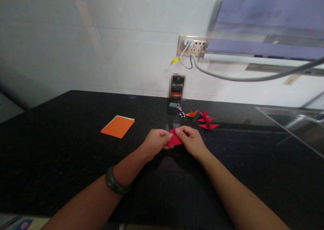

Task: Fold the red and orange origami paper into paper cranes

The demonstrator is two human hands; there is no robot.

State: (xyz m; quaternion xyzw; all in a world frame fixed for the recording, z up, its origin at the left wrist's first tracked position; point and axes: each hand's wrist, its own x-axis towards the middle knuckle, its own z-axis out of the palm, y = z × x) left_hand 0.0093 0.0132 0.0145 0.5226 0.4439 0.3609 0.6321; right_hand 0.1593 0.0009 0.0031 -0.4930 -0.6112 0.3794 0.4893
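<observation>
Both hands [174, 140] pinch red paper [174, 138] between them.

head view | looks forward and down | near, above left hand [155, 143] and right hand [191, 141]

Both our forearms come in bare from the lower edge and converge toward the middle, the left from the lower left, the right from the lower right. Our left grip [155, 141] and right grip [191, 140] meet just beside each other, backs turned up and thumbs facing inward. On each, thumb and forefinger are pinched closed, and the tips of the two hands nearly touch. The other fingers curl under loosely. Both wrists run straight, level with one another.
</observation>
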